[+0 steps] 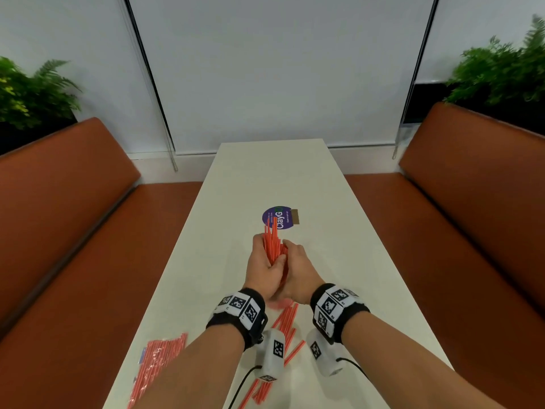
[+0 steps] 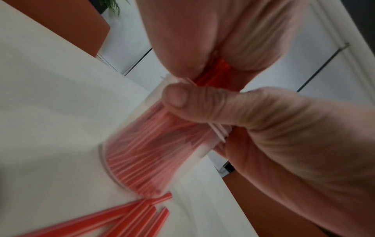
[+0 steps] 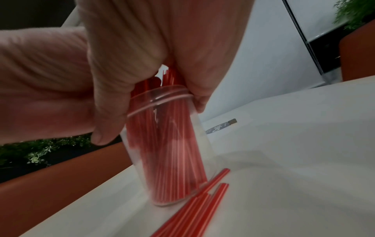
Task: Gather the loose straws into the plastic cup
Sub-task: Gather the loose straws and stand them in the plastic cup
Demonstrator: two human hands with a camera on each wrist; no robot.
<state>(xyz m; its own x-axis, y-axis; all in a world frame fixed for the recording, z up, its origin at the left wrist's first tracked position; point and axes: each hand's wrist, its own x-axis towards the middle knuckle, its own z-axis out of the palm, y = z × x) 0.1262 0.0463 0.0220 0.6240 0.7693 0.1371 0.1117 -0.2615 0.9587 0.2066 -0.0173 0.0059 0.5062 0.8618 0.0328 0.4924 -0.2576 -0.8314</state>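
Straws (image 1: pixel 272 240) stand bunched in the plastic cup (image 3: pixel 168 144), gripped between both hands, left (image 1: pixel 263 268) and right (image 1: pixel 299 270).

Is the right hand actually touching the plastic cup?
Touching. The right wrist view shows the right hand with fingers curled round the cup rim.

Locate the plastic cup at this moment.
The plastic cup stands mid-table, tilted, between the left hand and right hand, just beyond loose straws; the head view mostly hides it.
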